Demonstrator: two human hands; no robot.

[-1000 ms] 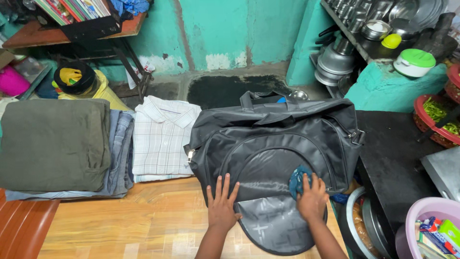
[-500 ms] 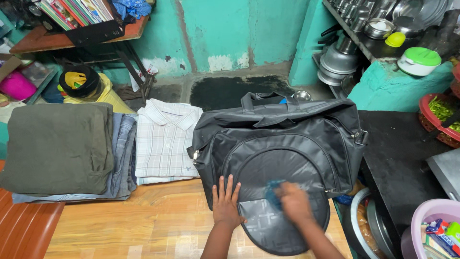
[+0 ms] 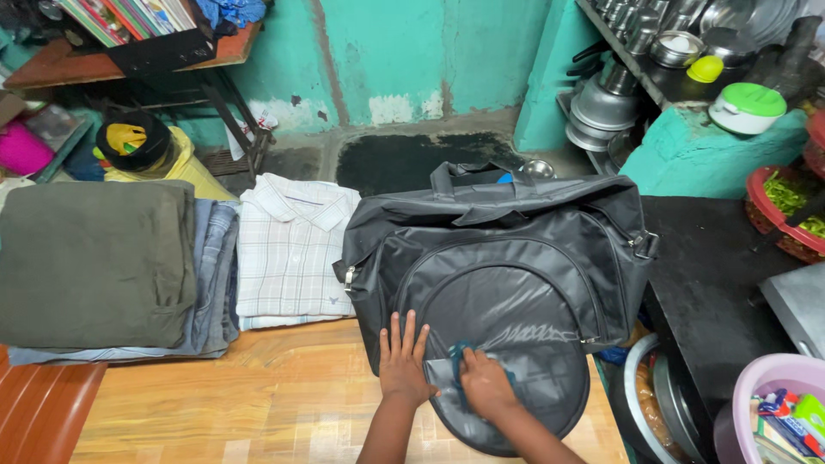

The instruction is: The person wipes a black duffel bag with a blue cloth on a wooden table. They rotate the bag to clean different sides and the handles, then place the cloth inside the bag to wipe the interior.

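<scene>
A large black duffel bag [image 3: 507, 249] lies on the wooden surface [image 3: 258, 404], its rounded front pocket flap hanging toward me. My left hand [image 3: 404, 361] rests flat with fingers spread on the bag's lower left front. My right hand [image 3: 484, 382] presses a small blue-green cloth [image 3: 460, 357] against the pocket flap, right beside the left hand. A damp streak shines across the flap to the right of the cloth.
Left of the bag lie a folded checked shirt [image 3: 288, 249], folded jeans [image 3: 215, 275] and an olive garment [image 3: 94, 262]. A black counter [image 3: 713, 283] stands at right with a pink tub [image 3: 773, 404], red basket [image 3: 786, 210] and steel vessels [image 3: 601, 107]. A yellow container [image 3: 142, 146] sits behind.
My right hand has slid the cloth leftward across the pocket flap, from its right side to next to my left hand, leaving a damp streak. The left hand stayed put.
</scene>
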